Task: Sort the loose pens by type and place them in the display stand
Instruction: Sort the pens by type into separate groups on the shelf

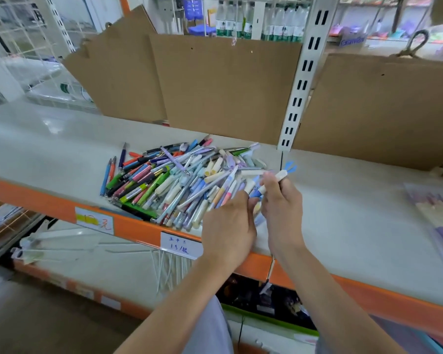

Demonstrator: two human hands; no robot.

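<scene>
A big heap of loose pens [169, 180] in many colours lies on the white shelf [343, 226]. My right hand [281, 210] grips a white pen with a blue ear-shaped topper [283, 173] at the heap's right edge. My left hand [228, 226] rests on the heap's near right corner, its fingertips curled among pale pens next to the right hand; whether it holds one is hidden. No display stand is visible.
The shelf has an orange front rail [138, 226] with paper price labels [180, 245]. Brown cardboard panels [223, 85] and a white slotted upright [299, 80] stand behind the heap. A clear packet of pens [440, 213] lies at the far right. A lower shelf holds white hooks.
</scene>
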